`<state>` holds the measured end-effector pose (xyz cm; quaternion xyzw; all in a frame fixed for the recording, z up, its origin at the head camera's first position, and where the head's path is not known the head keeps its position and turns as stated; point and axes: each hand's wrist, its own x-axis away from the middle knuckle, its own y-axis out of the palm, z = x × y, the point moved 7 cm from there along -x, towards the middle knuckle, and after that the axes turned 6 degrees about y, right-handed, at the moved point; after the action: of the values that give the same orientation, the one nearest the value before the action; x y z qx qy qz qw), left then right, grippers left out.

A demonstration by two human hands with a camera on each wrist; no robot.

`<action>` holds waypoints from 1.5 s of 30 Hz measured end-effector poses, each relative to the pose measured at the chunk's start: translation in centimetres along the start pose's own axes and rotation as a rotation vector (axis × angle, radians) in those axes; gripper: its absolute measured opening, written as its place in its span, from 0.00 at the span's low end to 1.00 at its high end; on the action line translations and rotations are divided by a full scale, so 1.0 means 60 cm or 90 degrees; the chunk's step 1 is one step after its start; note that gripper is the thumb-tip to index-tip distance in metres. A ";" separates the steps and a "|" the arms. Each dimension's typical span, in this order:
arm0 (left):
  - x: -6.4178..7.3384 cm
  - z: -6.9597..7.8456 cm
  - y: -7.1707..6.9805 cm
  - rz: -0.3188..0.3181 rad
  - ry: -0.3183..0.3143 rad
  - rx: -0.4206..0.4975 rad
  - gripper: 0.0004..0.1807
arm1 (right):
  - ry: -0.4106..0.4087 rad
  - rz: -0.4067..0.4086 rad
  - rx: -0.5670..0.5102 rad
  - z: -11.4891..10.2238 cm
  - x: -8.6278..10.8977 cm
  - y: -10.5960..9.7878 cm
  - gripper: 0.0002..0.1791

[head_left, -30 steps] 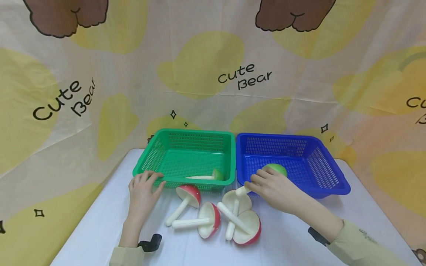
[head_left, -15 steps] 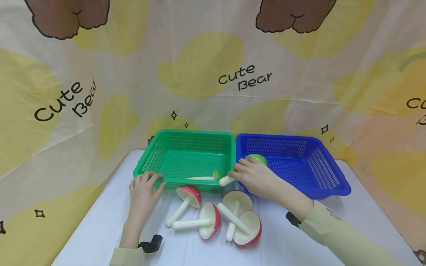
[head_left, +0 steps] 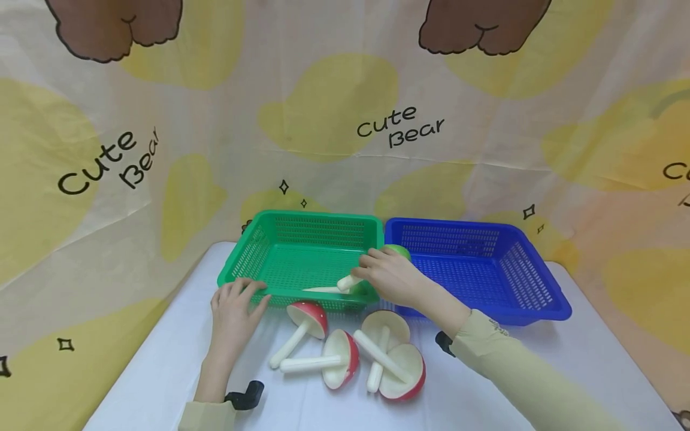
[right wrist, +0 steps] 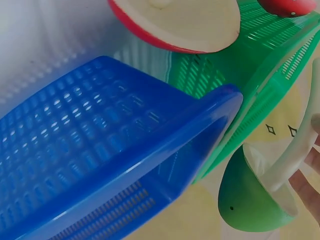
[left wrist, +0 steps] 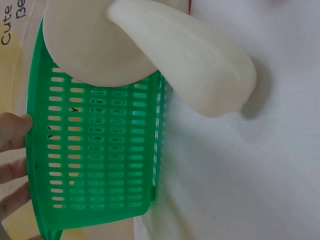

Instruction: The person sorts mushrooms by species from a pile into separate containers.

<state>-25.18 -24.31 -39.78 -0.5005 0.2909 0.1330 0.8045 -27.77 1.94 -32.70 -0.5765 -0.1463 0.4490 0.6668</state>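
Right hand [head_left: 389, 276]: fingers and thumb close on the stem of a raised green mushroom [right wrist: 252, 200]. In the head view, just right of centre, the stem points left over the near right part of the green basket [head_left: 318, 215], while the cap sits partly hidden behind the hand, about where the two baskets meet. The right wrist view shows the cap hanging at lower right, apart from both rims.

Left hand [head_left: 235, 308]: fingers spread, touching the rim of the green basket at its near left corner. No firm grip is evident.

Done, as judged from the layout: one piece is placed. A lying green mushroom [head_left: 323, 290] rests inside the green basket along the near wall, its cap mostly obscured.

Outstanding: the raised mushroom is clear of the basket floor and not yet released. Four red mushrooms lie on the white table [head_left: 463, 389], lower centre of the head view: one near left [head_left: 307, 319], one in the middle [head_left: 338, 359] and an overlapping pair at right [head_left: 404, 371]. None is in a basket. The blue basket [head_left: 520, 263] stands right of centre, beside the green one. Overall assessment: an early stage.
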 end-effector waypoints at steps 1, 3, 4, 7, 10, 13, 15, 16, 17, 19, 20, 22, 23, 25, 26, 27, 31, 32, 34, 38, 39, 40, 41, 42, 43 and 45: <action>0.000 0.000 0.000 0.000 0.000 0.001 0.12 | 0.001 -0.001 0.000 0.000 -0.004 0.003 0.16; -0.001 0.000 0.000 0.001 0.001 0.002 0.12 | 0.002 -0.003 -0.001 0.000 -0.012 0.008 0.16; -0.001 0.000 -0.001 0.002 0.002 0.002 0.12 | 0.002 -0.003 0.000 0.000 -0.017 0.011 0.16; -0.001 0.001 -0.002 0.003 0.002 -0.002 0.12 | 0.001 -0.003 0.001 -0.001 -0.030 0.018 0.17; -0.001 0.000 -0.003 0.005 0.001 -0.005 0.12 | 0.005 -0.009 -0.001 -0.002 -0.044 0.027 0.18; -0.001 -0.001 -0.004 0.004 -0.002 -0.007 0.12 | 0.012 -0.013 -0.007 -0.003 -0.057 0.034 0.18; 0.000 -0.002 -0.003 0.002 -0.004 -0.006 0.12 | 0.014 -0.011 -0.008 -0.004 -0.063 0.038 0.19; 0.000 -0.002 -0.003 0.001 -0.005 -0.006 0.12 | 0.015 -0.010 -0.009 -0.005 -0.066 0.039 0.19; 0.000 -0.002 -0.003 0.000 -0.005 -0.006 0.12 | 0.014 -0.009 -0.008 -0.006 -0.069 0.041 0.19; 0.000 -0.003 -0.003 -0.001 -0.005 -0.007 0.12 | 0.015 -0.010 -0.011 -0.008 -0.074 0.046 0.20; 0.000 -0.003 -0.003 0.000 -0.004 -0.007 0.12 | 0.016 -0.013 -0.013 -0.009 -0.077 0.049 0.20; 0.000 -0.003 -0.004 0.001 -0.004 -0.007 0.12 | 0.017 -0.021 -0.014 -0.011 -0.084 0.057 0.19; 0.000 -0.003 -0.004 0.001 -0.004 -0.007 0.12 | 0.018 -0.026 -0.015 -0.012 -0.088 0.061 0.19; -0.001 -0.003 -0.005 0.002 -0.004 -0.006 0.12 | 0.019 -0.034 -0.019 -0.014 -0.095 0.068 0.18; -0.001 -0.003 -0.006 0.003 -0.004 -0.005 0.12 | 0.019 -0.040 -0.019 -0.016 -0.099 0.071 0.18; -0.002 -0.003 -0.006 0.002 -0.003 -0.006 0.12 | 0.020 -0.048 -0.018 -0.017 -0.102 0.075 0.18; -0.003 -0.003 -0.008 0.004 0.000 -0.005 0.12 | 0.018 -0.068 -0.026 -0.022 -0.114 0.088 0.19; -0.003 -0.002 -0.008 0.005 0.001 -0.006 0.12 | 0.018 -0.072 -0.027 -0.024 -0.117 0.091 0.19; -0.003 -0.002 -0.008 0.007 0.003 -0.007 0.12 | 0.017 -0.078 -0.028 -0.026 -0.122 0.097 0.19; -0.003 -0.001 -0.006 0.005 0.004 -0.010 0.12 | 0.021 -0.102 -0.030 -0.028 -0.130 0.111 0.18; -0.002 -0.001 -0.005 0.005 0.004 -0.010 0.12 | 0.023 -0.112 -0.031 -0.028 -0.131 0.114 0.18; -0.001 0.000 -0.004 0.003 0.003 -0.010 0.12 | 0.027 -0.123 -0.032 -0.028 -0.132 0.117 0.18; 0.000 0.000 -0.003 0.002 0.003 -0.009 0.12 | 0.030 -0.131 -0.033 -0.028 -0.133 0.119 0.18; 0.000 0.000 -0.002 0.002 0.002 -0.009 0.12 | 0.033 -0.143 -0.035 -0.028 -0.134 0.122 0.19; 0.001 0.000 -0.002 0.001 0.002 -0.009 0.12 | 0.037 -0.154 -0.035 -0.027 -0.135 0.125 0.19; 0.002 0.000 -0.002 0.001 0.002 -0.009 0.12 | 0.050 -0.175 -0.039 -0.026 -0.136 0.130 0.19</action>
<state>-25.05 -24.36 -39.75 -0.5062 0.2918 0.1351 0.8002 -34.55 -5.85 -37.53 -0.5884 -0.2115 0.3256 0.7093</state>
